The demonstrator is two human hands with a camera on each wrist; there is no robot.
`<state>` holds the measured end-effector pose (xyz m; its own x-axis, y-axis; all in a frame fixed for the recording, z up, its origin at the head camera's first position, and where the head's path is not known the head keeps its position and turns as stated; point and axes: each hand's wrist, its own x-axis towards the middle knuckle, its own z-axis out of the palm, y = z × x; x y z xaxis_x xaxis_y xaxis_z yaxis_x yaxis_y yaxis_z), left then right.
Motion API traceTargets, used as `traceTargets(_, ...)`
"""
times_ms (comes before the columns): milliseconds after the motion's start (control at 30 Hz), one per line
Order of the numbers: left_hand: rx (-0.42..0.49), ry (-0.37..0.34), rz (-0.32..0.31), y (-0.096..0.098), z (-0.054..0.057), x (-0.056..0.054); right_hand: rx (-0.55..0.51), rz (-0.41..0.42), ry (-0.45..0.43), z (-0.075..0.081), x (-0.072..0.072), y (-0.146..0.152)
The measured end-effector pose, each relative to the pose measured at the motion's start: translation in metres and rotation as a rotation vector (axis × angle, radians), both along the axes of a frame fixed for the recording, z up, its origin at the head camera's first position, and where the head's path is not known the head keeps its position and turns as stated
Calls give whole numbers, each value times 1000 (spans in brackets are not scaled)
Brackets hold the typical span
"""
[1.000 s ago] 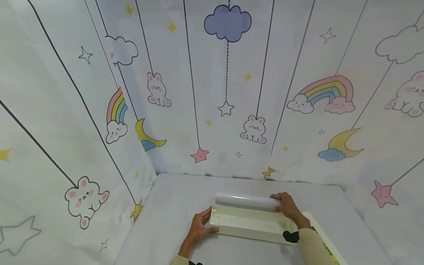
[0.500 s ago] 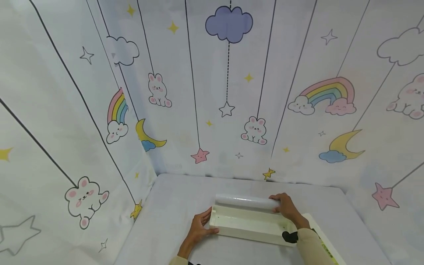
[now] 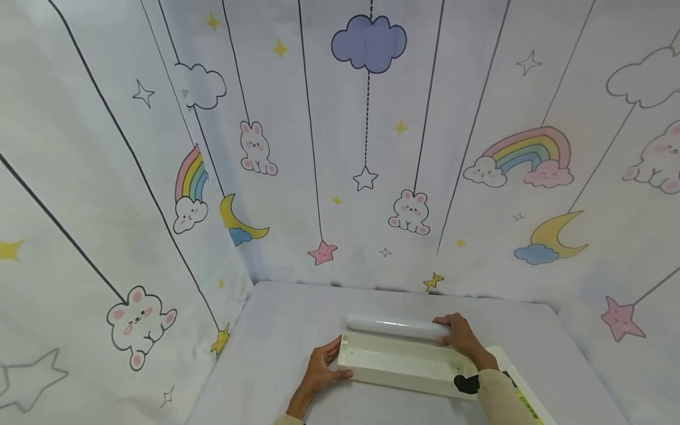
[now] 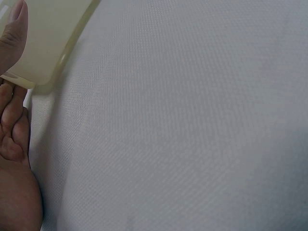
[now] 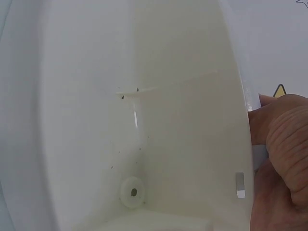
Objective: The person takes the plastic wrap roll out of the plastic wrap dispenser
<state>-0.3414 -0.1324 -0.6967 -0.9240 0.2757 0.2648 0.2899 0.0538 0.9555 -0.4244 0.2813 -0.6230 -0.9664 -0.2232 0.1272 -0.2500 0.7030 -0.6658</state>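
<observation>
A long cream plastic box [image 3: 398,358] lies open side up on the white table, its inside bare apart from small dark specks. My left hand [image 3: 320,369] grips its left end, thumb over the front wall and fingers around the corner; the left wrist view shows that thumb [image 4: 13,38] against the plastic. Along the box's back side lies a glossy white roll [image 3: 390,326] that looks like cling film. My right hand [image 3: 461,337] holds the roll's right end. Seen from the right wrist, the curled fingers [image 5: 284,125] sit just outside the box wall, which hides most of the roll.
A flat whitish piece [image 3: 503,361] with a green-yellow label lies to the right, partly under my right sleeve [image 3: 502,398]. A dark strap part overlaps the box's right end. Printed cloth walls [image 3: 366,236] stand behind and left of the table [image 3: 276,330].
</observation>
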Motion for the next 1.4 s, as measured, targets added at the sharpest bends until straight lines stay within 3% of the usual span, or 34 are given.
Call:
traceTargets(367, 39, -56, -4, -1, -15, -2, 5, 2, 10, -3, 2, -2)
traceTargets(633, 27, -52, 10, 0, -11, -2, 6, 19, 9, -1, -2, -1)
traceTargets(900, 1, 72, 0, -2, -15, -3, -3, 15, 13, -2, -6, -3)
traceTargets(1000, 6, 72, 2, -2, -14, -3, 17, 14, 30, -4, -7, -3)
traceTargets(1200, -3, 40, 9, -2, -11, -3, 29, -10, 29, -6, -13, -4)
traceTargets(1400, -15, -55, 29, -1, -3, 1, 17, -25, -12, -9, -16, -5)
